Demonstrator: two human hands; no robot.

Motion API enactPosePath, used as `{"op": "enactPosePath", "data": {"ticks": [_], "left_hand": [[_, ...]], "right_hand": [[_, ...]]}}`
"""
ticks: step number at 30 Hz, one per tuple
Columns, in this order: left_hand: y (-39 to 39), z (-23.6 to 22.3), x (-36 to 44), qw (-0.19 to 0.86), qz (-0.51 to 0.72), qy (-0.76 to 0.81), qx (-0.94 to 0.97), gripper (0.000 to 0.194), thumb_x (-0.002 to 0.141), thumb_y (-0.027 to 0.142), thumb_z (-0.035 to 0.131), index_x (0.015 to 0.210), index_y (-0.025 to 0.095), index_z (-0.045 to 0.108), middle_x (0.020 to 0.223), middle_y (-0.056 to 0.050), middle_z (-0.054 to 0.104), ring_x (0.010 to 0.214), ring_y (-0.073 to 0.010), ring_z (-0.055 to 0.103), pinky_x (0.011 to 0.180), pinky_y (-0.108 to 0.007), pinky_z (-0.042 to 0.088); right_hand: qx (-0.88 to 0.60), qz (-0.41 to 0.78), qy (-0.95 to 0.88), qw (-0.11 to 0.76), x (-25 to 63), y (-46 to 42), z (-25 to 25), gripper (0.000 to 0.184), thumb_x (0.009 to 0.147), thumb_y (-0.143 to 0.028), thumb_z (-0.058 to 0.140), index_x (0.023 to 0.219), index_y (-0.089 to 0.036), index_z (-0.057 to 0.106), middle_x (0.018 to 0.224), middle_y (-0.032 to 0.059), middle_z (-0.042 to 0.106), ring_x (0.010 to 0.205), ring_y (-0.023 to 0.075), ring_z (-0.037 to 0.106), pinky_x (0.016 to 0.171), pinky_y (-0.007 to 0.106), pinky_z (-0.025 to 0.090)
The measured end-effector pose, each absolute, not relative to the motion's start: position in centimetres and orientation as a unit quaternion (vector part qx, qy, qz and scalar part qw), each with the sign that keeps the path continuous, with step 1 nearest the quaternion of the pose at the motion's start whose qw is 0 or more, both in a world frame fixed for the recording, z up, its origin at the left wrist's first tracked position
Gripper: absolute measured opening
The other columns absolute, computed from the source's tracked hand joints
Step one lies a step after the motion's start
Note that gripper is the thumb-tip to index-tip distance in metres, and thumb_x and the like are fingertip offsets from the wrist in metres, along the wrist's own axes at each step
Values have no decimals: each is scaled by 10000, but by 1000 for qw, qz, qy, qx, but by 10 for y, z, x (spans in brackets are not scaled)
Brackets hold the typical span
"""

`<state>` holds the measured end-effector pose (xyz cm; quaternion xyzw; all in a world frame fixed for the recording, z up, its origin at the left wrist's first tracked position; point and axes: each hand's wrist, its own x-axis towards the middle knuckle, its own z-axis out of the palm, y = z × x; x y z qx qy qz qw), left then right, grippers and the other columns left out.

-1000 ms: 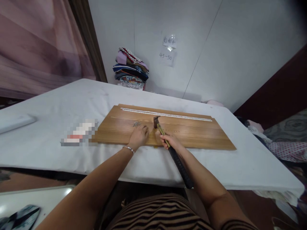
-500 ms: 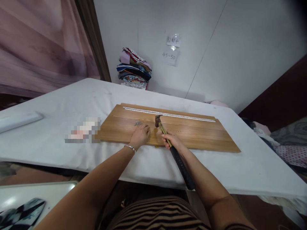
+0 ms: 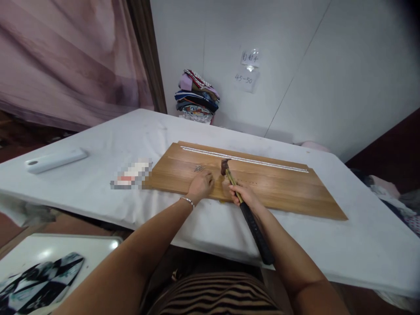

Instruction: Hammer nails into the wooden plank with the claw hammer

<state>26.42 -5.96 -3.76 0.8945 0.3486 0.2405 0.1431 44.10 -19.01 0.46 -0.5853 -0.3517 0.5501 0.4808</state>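
Observation:
A long wooden board (image 3: pixel 282 186) lies on the white table (image 3: pixel 98 188), with a white strip (image 3: pixel 246 159) along its far edge. My right hand (image 3: pixel 244 197) is closed round a hammer (image 3: pixel 244 205), high up its handle, and the hammer's head rests just above the board. My left hand (image 3: pixel 201 186) sits on the board beside the hammer head, fingers curled down as if pinching something too small to make out. A small heap of nails (image 3: pixel 197 168) lies just beyond my left hand.
A pixelated packet (image 3: pixel 131 175) lies left of the board. A white oblong object (image 3: pixel 55 160) rests at the table's left end. Folded cloths (image 3: pixel 197 96) are stacked against the far wall. A low white surface (image 3: pixel 49 271) with patterned fabric stands below left.
The view has swung left, so everything sits further right in the picture. Both hands and the hammer keep nearly the same place on the board.

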Motion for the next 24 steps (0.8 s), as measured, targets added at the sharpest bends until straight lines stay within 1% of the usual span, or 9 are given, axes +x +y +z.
{"op": "enactPosePath", "data": {"ticks": [4,10,15,20,24], "left_hand": [[-58,-39,263,150,245,349,892,281,982,191,537,765,205,715,1015,-129,753,1042,-261,684,1027,-410,537],[-57,-37,262,125,225,340,904,303,998,204,507,776,204,712,990,-124,749,1031,-258,679,1006,-393,534],[-57,-37,263,118,233,337,905,296,983,198,507,777,206,719,975,-123,748,1022,-260,677,1001,-403,541],[-55,-41,263,113,249,329,904,275,968,180,523,776,203,719,966,-116,746,998,-249,671,995,-401,544],[-55,-42,263,115,252,328,903,282,981,193,530,775,200,722,981,-120,749,998,-255,678,988,-406,546]], "right_hand": [[-587,551,-344,484,441,-190,6,330,691,-467,769,741,-248,528,469,-80,517,326,86,414,336,215,306],[-590,549,-340,486,441,-191,13,299,704,-440,757,774,-246,540,478,-78,528,338,93,437,344,214,304],[-598,551,-338,474,439,-191,13,312,698,-436,753,730,-250,504,466,-78,521,324,84,413,336,209,290],[-595,557,-340,469,439,-191,16,290,726,-429,750,740,-243,528,461,-73,523,333,89,420,343,210,304],[-605,556,-334,462,439,-190,16,286,750,-418,742,706,-241,521,444,-69,505,339,89,420,351,207,306]]}}
